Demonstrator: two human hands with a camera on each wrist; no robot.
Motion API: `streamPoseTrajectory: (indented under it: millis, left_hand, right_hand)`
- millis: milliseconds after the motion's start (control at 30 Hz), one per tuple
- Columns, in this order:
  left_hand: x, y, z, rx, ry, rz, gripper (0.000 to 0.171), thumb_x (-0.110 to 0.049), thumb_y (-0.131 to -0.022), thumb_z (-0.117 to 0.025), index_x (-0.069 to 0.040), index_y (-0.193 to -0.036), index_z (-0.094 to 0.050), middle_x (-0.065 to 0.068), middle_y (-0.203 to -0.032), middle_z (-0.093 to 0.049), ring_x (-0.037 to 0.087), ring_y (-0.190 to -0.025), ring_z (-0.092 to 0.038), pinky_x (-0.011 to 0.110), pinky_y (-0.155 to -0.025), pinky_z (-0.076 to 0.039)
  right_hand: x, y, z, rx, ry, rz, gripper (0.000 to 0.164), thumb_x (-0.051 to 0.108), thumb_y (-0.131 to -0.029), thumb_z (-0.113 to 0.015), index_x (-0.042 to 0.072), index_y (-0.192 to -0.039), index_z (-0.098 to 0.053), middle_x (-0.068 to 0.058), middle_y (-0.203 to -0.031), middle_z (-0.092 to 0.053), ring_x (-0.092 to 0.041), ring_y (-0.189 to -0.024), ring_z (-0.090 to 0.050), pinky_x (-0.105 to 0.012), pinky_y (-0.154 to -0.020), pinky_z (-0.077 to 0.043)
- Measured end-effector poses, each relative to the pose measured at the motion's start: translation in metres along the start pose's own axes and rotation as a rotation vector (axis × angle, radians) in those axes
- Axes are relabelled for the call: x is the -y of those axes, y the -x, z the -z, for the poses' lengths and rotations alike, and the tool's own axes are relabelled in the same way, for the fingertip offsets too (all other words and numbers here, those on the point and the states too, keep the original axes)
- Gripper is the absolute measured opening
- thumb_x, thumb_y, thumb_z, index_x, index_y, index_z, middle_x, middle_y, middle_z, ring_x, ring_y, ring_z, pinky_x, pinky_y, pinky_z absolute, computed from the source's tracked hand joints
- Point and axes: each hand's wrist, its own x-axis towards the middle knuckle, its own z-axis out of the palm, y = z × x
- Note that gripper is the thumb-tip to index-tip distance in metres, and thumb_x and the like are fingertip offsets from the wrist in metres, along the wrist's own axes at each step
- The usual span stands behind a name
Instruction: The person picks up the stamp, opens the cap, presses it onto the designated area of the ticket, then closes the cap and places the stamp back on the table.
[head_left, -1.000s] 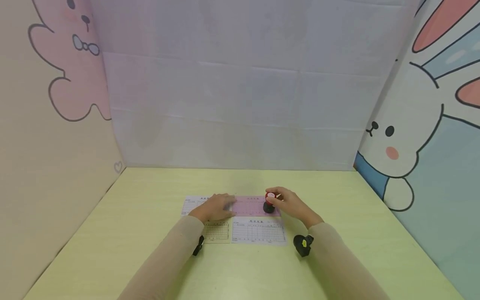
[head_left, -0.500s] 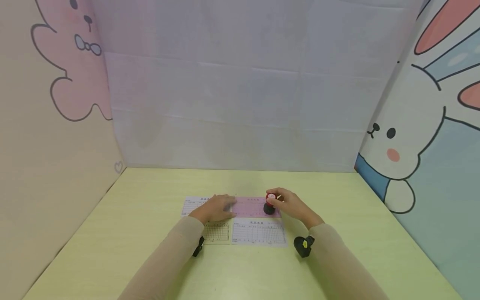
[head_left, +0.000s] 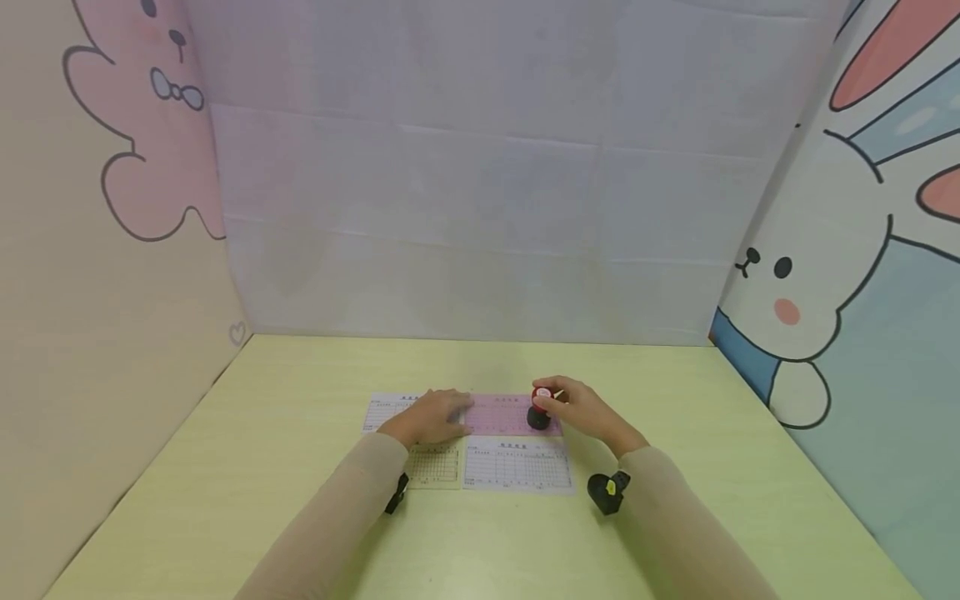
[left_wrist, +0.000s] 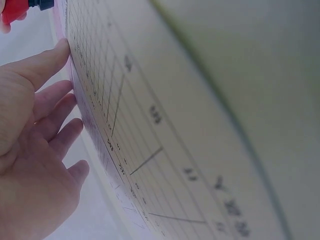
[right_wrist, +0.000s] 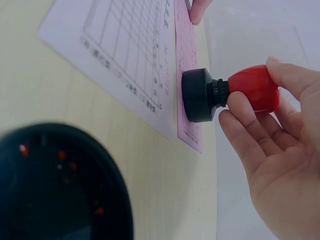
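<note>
Upright on the pink form [head_left: 495, 410] stands a stamp [right_wrist: 200, 95] with a red knob and a black base. My right hand [head_left: 585, 408] grips its red knob between thumb and fingers. In the right wrist view the black base meets the pink sheet. My left hand [head_left: 431, 417] rests over the papers with fingers extended, its fingertips at the left edge of the pink form. Below it, in the head view, lies a yellowish form [head_left: 435, 467], partly covered by the hand and sleeve. The left wrist view shows the left hand's thumb [left_wrist: 50, 62] touching the paper.
A white form [head_left: 517, 465] lies in front of the pink one, and another white form [head_left: 386, 410] lies at the left, partly hidden. A round black cap-like piece [right_wrist: 65, 190] with red specks sits near my right wrist. A white sheet [head_left: 480, 208] hangs behind the table.
The head view shifts very slightly. Both hands and the stamp stay in the same places on the forms.
</note>
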Motion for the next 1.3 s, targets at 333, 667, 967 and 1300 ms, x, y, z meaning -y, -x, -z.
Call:
streamPoseTrajectory:
  millis: [333,667,967,1300]
  left_hand:
    - [0.001,-0.001,0.0,0.0,-0.015,0.0,0.058,-0.031,-0.099,-0.065,-0.006,-0.148,-0.048,0.013,-0.154,-0.043,0.034,-0.145,-0.032,0.055,-0.12,-0.014]
    - [0.0,0.0,0.001,0.003,-0.005,0.006,0.058,-0.031,-0.099,-0.065,-0.006,-0.148,-0.048,0.014,-0.155,-0.042,0.034,-0.146,-0.032,0.054,-0.12,-0.015]
    - [0.0,0.0,0.001,0.007,-0.013,0.015,0.059,-0.033,-0.099,-0.065,-0.007,-0.149,-0.048,0.013,-0.155,-0.041,0.034,-0.146,-0.031,0.053,-0.121,-0.014]
    - [-0.004,0.001,0.0,0.011,-0.057,-0.007,0.059,-0.033,-0.1,-0.063,-0.006,-0.149,-0.047,0.013,-0.155,-0.042,0.034,-0.146,-0.032,0.055,-0.12,-0.014]
  right_hand:
    - [0.004,0.001,0.002,-0.006,0.013,-0.013,0.045,0.025,-0.1,-0.064,-0.002,-0.135,-0.058,-0.008,-0.11,-0.063,-0.02,-0.09,-0.06,-0.034,-0.078,-0.047]
    - [0.003,0.0,0.004,-0.001,-0.016,-0.031,0.047,0.028,-0.1,-0.064,0.0,-0.137,-0.057,-0.009,-0.114,-0.063,-0.02,-0.091,-0.062,-0.035,-0.081,-0.048]
    - [0.002,0.001,0.003,-0.019,-0.02,-0.057,0.046,0.029,-0.099,-0.065,0.003,-0.137,-0.059,-0.007,-0.114,-0.064,-0.018,-0.09,-0.062,-0.035,-0.081,-0.047]
    - [0.004,0.006,0.012,-0.052,0.016,-0.004,0.045,0.027,-0.101,-0.064,0.0,-0.137,-0.058,-0.01,-0.113,-0.067,-0.019,-0.089,-0.067,-0.033,-0.079,-0.051]
